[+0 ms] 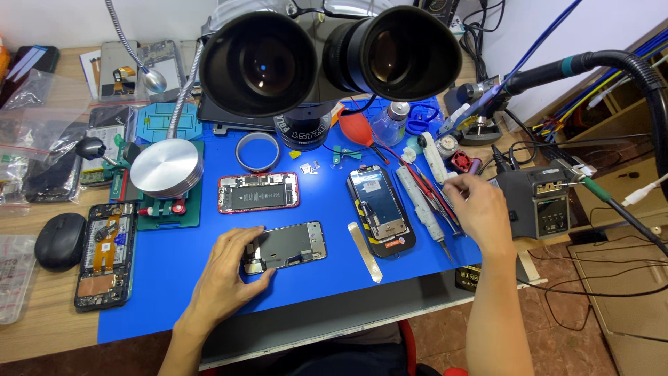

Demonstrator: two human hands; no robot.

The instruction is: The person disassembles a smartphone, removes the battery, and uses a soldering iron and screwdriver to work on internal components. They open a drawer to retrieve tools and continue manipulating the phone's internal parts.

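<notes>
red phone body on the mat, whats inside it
The open red phone body shows a dark battery filling most of its middle and small boards at both ends. Anything beneath the battery is covered.

Left of the blue mat (209, 278), a black mouse (60, 240) lies on the wooden bench; a soldering station (536, 200) stands off the mat's right edge, a red-framed open phone (258, 192) lies on it.

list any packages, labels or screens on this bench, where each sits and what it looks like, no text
Clear plastic bags: far left of the bench, transparent, some with red seal strips.
Phone screen panel: right of centre on the blue mat, black rectangle lying flat.
Soldering station display: right edge, small dark panel on a grey box.
White label: on the screen panel's upper part, small rectangle.
Left hand rests on a grey phone frame.
</notes>
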